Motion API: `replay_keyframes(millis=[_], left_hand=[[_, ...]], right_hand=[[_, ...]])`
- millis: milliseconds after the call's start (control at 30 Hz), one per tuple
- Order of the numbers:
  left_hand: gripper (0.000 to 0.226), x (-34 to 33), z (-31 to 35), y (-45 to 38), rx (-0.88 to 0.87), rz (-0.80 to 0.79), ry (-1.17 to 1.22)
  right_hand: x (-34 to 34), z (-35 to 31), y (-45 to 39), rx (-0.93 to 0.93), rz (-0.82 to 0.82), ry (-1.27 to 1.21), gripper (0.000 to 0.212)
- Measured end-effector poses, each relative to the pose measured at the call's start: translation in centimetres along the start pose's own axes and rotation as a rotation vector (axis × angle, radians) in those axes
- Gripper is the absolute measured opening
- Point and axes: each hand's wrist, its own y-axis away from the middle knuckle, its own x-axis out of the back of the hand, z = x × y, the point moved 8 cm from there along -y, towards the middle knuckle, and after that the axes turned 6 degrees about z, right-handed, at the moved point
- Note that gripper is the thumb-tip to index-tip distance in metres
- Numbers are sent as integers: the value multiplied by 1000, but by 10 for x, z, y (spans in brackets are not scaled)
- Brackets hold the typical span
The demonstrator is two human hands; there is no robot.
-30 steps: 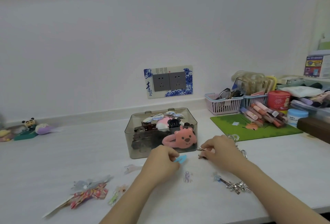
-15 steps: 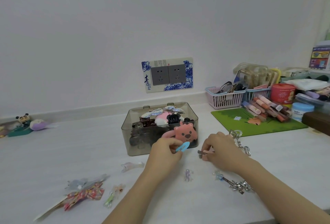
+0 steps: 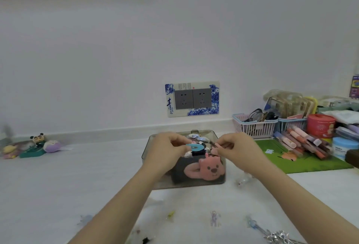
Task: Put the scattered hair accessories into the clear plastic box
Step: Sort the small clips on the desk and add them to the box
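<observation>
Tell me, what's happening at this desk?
A person is tidying hair accessories into a clear plastic box. The left hand pinches a blue hair clip and the right hand pinches a thin dark hairpin, both held above the open box. The box already holds a pink animal clip. A few small clips lie on the white desk.

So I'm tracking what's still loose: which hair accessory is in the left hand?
The blue oval clip, pinched by the left hand above the clear plastic box. The right hand holds a thin dark clip instead.
</observation>
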Motion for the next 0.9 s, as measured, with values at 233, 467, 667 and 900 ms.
replay_keyframes(millis=[233,467,667,900], left_hand=[[5,-22,-20,-46,121,-180,-110],[7,-55,-38,-58,109,-372,-227],[9,-66,-45,-61,127,-416,-235],[7,-64,-51,-60,174,-436,-144]], right_hand=[[-15,3,-53,-58,-47,-13,21],[-44,19,-65,-72,-215,129,21],[-42,16,-68,-6,-213,134,23],[-29,11,-63,50,-166,177,25]])
